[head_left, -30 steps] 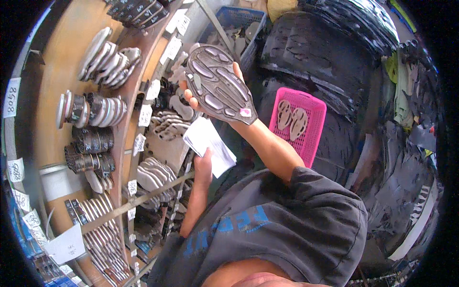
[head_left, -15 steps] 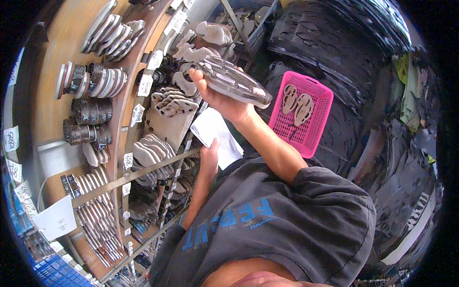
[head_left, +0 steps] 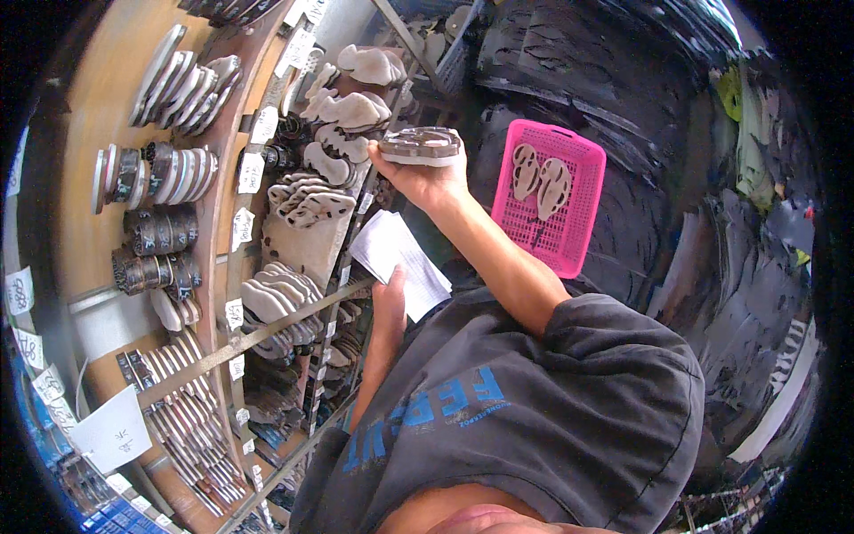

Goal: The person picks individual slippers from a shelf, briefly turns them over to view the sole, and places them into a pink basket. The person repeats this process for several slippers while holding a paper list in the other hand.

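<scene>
Raised in front of me, my right hand point(head_left: 427, 182) supports a sole-shaped cutting die point(head_left: 420, 147) from below, fingers bent up around its edge. The die has a dark, glossy, ribbed top and a pale side. Lower and to the left, my left hand point(head_left: 389, 289) grips a sheaf of white paper sheets point(head_left: 400, 258), thumb on top. What the sheets say is too small to make out. Beyond my right forearm stands a pink plastic basket point(head_left: 584, 214) holding two pale sole-shaped pieces point(head_left: 553, 189) with dark openings.
Shelving point(head_left: 227, 191) along my left carries stacked sole-shaped pieces point(head_left: 182, 93) and white paper labels. A metal bar point(head_left: 258, 334) crosses in front of it. Dark sheet material point(head_left: 569, 62) is piled ahead and to the right. A blue crate point(head_left: 458, 58) stands at the far end.
My right hand has turned the cutting die, so it now shows shorter and nearly level instead of slanting down to the right. The whole view has shifted slightly; the papers stay in my left hand.
</scene>
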{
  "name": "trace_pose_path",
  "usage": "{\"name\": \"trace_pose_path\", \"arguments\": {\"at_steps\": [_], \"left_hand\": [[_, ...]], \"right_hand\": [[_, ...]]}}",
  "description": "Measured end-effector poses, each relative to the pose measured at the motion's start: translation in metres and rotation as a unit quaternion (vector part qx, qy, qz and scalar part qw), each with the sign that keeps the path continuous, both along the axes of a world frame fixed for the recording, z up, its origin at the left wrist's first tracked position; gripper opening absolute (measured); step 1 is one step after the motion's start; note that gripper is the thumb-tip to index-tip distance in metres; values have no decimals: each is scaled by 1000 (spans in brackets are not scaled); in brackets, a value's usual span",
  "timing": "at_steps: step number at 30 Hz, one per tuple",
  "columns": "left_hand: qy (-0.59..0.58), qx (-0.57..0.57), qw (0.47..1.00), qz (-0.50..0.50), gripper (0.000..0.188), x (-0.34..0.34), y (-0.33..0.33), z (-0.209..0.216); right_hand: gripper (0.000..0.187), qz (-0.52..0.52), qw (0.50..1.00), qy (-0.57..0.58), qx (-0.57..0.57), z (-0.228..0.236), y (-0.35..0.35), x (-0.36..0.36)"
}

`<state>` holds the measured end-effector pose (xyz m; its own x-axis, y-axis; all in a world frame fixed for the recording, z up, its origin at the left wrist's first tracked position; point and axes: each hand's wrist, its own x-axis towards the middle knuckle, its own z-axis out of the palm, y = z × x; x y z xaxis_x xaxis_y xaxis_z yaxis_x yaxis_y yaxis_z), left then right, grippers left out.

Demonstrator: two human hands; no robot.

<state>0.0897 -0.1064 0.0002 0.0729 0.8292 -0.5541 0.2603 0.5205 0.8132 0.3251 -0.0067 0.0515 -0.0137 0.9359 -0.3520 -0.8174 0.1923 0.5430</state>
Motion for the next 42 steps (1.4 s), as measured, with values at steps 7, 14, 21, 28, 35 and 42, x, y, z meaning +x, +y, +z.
{"name": "trace_pose_path", "arguments": {"at_steps": [7, 14, 21, 28, 35, 42], "left_hand": [[-28, -33, 999, 3, 48, 8, 3, 0], [25, -8, 1000, -6, 44, 10, 9, 1], [-27, -21, 999, 16, 40, -1, 15, -21], [-12, -12, 1000, 19, 43, -5, 24, -35], [92, -3, 996, -14, 47, -5, 28, -18], [-7, -35, 998, 44, 55, -6, 27, -20]], "right_hand": [[69, 1, 999, -48, -19, -25, -2, 5], [78, -146, 850, -505, -31, -8, -25, 16], [117, -303, 316, -899, 1, 32, -57, 48], [99, -358, 288, -887, 45, 48, -62, 45], [125, 1, 602, -797, -47, 17, -56, 33], [81, 220, 903, -368, -16, -39, -72, 9]]}}
